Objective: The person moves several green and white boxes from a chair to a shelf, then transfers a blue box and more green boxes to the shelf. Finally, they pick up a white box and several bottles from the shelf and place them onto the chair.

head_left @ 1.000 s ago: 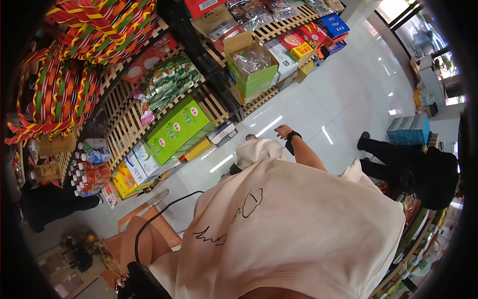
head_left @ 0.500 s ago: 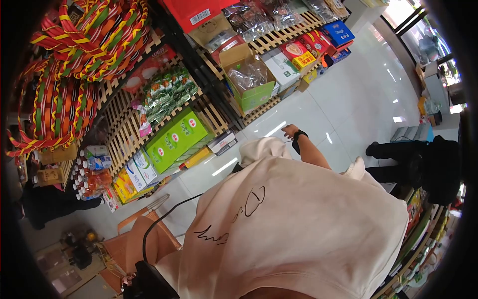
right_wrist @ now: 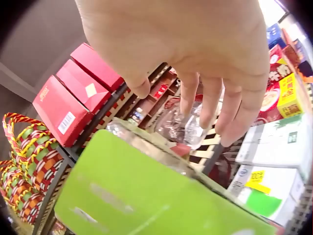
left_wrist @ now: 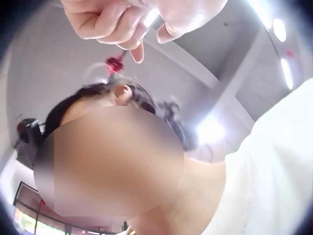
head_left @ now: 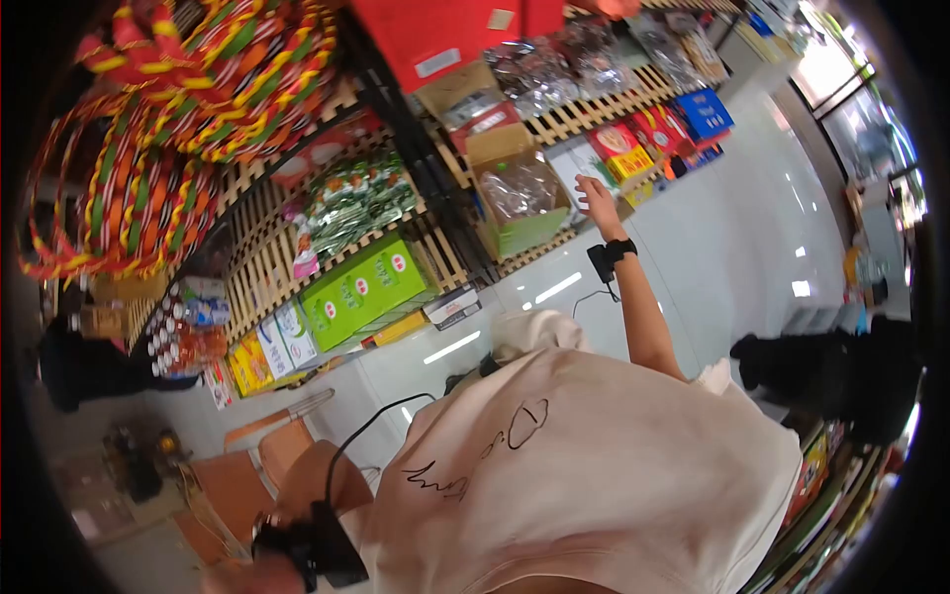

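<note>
In the head view, my right hand [head_left: 596,203] reaches out by the lower shelf, beside an open green box [head_left: 524,230] with clear-wrapped packets [head_left: 522,188]. The right wrist view shows the same hand [right_wrist: 195,73] with spread, slightly bent fingers above the green box [right_wrist: 146,191], holding nothing; whether any fingertip touches the packets [right_wrist: 178,122] cannot be told. My left hand [head_left: 255,576] is a blur at the head view's lower left edge. Seen in the left wrist view, that hand [left_wrist: 142,22] has loosely curled fingers and no visible object in them.
Woven red, yellow and green baskets [head_left: 198,79] stand at upper left, with red boxes [head_left: 445,40] at the top. A green carton [head_left: 366,287] and bottles [head_left: 186,342] line the low shelf. An orange chair [head_left: 223,495] is lower left; a person in dark clothes [head_left: 831,371] is at right.
My right hand has risen from over the floor toward the shelf, with the arm stretched further forward. At lower left my left hand has come into view, and the camera view has shifted slightly.
</note>
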The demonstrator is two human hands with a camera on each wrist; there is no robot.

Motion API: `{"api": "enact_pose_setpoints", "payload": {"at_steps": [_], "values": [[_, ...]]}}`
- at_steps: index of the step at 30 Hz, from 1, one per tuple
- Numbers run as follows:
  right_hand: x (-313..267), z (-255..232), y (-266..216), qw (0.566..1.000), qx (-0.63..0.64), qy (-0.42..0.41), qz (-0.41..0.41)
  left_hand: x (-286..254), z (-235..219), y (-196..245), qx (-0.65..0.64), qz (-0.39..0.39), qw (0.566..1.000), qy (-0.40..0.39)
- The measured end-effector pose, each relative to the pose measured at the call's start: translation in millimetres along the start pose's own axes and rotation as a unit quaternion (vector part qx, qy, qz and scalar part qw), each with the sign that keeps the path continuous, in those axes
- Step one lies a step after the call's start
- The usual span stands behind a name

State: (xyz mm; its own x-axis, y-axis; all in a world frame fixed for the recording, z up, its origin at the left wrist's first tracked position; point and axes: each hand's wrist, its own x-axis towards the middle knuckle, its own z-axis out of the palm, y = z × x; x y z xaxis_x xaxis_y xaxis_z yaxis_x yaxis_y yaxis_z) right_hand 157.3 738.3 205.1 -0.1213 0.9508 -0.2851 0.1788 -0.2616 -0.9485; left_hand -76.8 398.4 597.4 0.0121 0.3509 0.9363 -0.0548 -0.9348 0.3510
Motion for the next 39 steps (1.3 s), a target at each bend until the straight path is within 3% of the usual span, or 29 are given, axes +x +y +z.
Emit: {"api": "enact_pose_setpoints", "payload": {"at_steps": [2,3,4,5,6,7,9,11,13,15,17,20,23,25,27,28,30,33,37,39], "values": [[0.2,17.8,-17.2,0.996,0.029,-0.060,-0.056,-13.3,-18.2,-6.6,-0.048,-0.109,0.987,0.111],[3.3,23.4,-18.4,0.988,0.051,-0.106,-0.097,-22.5,-32.1,-14.2,-0.115,-0.216,0.945,0.218],[1.5,33.4,-24.2,0.991,0.019,-0.111,-0.069,-32.6,-41.0,-29.6,-0.216,-0.225,0.916,0.252],[-1.0,40.9,-25.4,0.992,-0.016,-0.118,-0.041,-51.2,-50.6,-37.1,-0.205,-0.269,0.876,0.343],[10.9,45.4,-3.7,0.987,-0.009,-0.129,-0.092,-68.1,-61.2,-46.1,-0.271,-0.306,0.840,0.356],[26.9,49.4,16.1,0.980,0.001,-0.137,-0.145,-66.9,-59.2,-54.1,-0.212,-0.352,0.812,0.415],[24.0,47.6,19.7,0.961,-0.027,-0.194,-0.194,-91.1,-72.0,-61.0,-0.265,-0.343,0.782,0.448],[10.7,48.4,10.4,0.984,-0.104,-0.103,-0.106,-94.4,-75.1,-60.0,-0.266,-0.345,0.761,0.481],[-5.6,48.3,0.9,0.983,-0.095,-0.131,-0.087,-99.0,-82.7,-52.4,-0.277,-0.348,0.748,0.493],[-12.2,43.8,6.7,0.966,-0.168,-0.163,-0.112,-103.7,-90.0,-49.1,-0.300,-0.351,0.735,0.496],[-41.5,47.0,10.9,0.963,0.058,-0.204,-0.168,-108.3,-97.6,-46.6,-0.312,-0.371,0.714,0.505],[-79.3,63.0,-16.8,0.966,-0.161,-0.188,-0.070,-110.4,-104.9,-46.6,-0.321,-0.381,0.698,0.514],[-102.1,73.4,-12.4,0.959,-0.157,-0.203,-0.119,-118.1,-113.6,-42.3,-0.329,-0.395,0.701,0.494],[-119.2,84.4,-18.1,0.961,-0.190,-0.184,-0.083,-122.8,-119.3,-43.9,-0.339,-0.399,0.709,0.472],[-133.1,93.9,-12.7,0.956,-0.163,-0.208,-0.125,-130.2,-123.4,-44.5,-0.339,-0.405,0.715,0.458],[-138.5,99.7,-8.5,0.965,-0.124,-0.213,-0.093,-137.0,-125.7,-46.3,-0.346,-0.414,0.710,0.453],[-150.1,110.5,-6.8,0.958,-0.153,-0.220,-0.103,-158.3,-130.3,-51.3,-0.204,-0.421,0.775,0.425],[-173.0,132.6,-13.5,0.940,-0.196,-0.250,-0.124,-197.2,-139.9,-55.4,-0.147,-0.436,0.798,0.390],[-187.5,151.9,-15.0,0.899,-0.283,-0.323,-0.086,-242.9,-141.0,-64.5,-0.074,-0.476,0.790,0.380],[-187.8,162.7,-7.6,0.884,-0.306,-0.337,-0.109,-263.7,-142.2,-74.4,0.078,-0.544,0.764,0.337]]}}
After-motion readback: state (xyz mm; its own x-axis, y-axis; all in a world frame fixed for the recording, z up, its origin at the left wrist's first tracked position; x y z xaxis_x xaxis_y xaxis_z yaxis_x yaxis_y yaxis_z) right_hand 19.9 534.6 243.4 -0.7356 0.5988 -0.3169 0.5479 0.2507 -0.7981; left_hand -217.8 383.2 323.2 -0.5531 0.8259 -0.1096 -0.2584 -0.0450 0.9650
